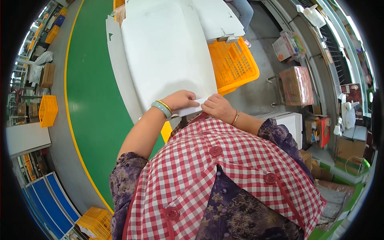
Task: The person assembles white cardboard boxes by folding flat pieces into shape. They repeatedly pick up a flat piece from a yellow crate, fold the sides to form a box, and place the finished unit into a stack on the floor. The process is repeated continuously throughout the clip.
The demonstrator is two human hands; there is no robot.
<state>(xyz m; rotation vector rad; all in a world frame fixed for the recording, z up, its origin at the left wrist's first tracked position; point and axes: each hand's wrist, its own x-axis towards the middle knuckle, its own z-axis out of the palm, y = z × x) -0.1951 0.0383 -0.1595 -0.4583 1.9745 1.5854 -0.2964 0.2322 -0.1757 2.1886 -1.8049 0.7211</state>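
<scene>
A large white cardboard sheet (168,52) stretches away in front of me. At its near end, close to my body, a narrow white flap (191,109) stands bent up; whether it belongs to this sheet I cannot tell for sure. My left hand (180,100), with a green and a gold bangle at the wrist, is closed on the flap's left part, its thumb lying over it. Closed round the flap's right end is my right hand (218,108), its fingers curled and partly hiding the edge.
More white cardboard (218,18) lies to the far right, over an orange plastic crate (248,68). Another person's leg (243,12) shows beyond it. Cartons (296,86) stand by the right-hand bench. A green floor lane (90,100) runs along the left.
</scene>
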